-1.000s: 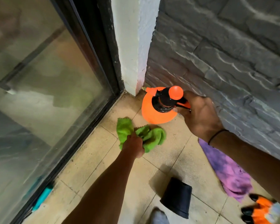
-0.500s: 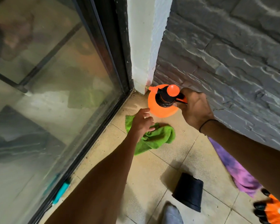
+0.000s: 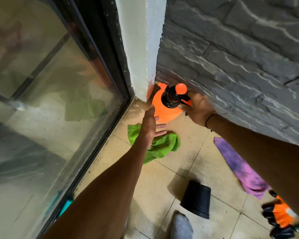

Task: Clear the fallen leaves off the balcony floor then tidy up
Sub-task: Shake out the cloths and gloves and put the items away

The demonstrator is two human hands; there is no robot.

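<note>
An orange pump spray bottle (image 3: 164, 109) with a black top stands in the corner by the white pillar. My right hand (image 3: 198, 107) grips its handle from the right. My left hand (image 3: 151, 125) hovers open, fingers spread, above a crumpled green cloth (image 3: 164, 145) on the tiled floor, its fingertips close to the bottle's left side. No leaves show on the tiles.
A glass sliding door (image 3: 59, 100) with a black frame runs along the left. The grey stone wall (image 3: 240, 57) is on the right. On the floor lie a purple cloth (image 3: 240, 168), a tipped black pot (image 3: 197, 199) and orange-black gloves (image 3: 280, 216). My grey sock (image 3: 181, 226) is at the bottom.
My left hand let go of the green cloth, lifted and opened, moving toward the bottle. My right hand stayed on the bottle's handle.
</note>
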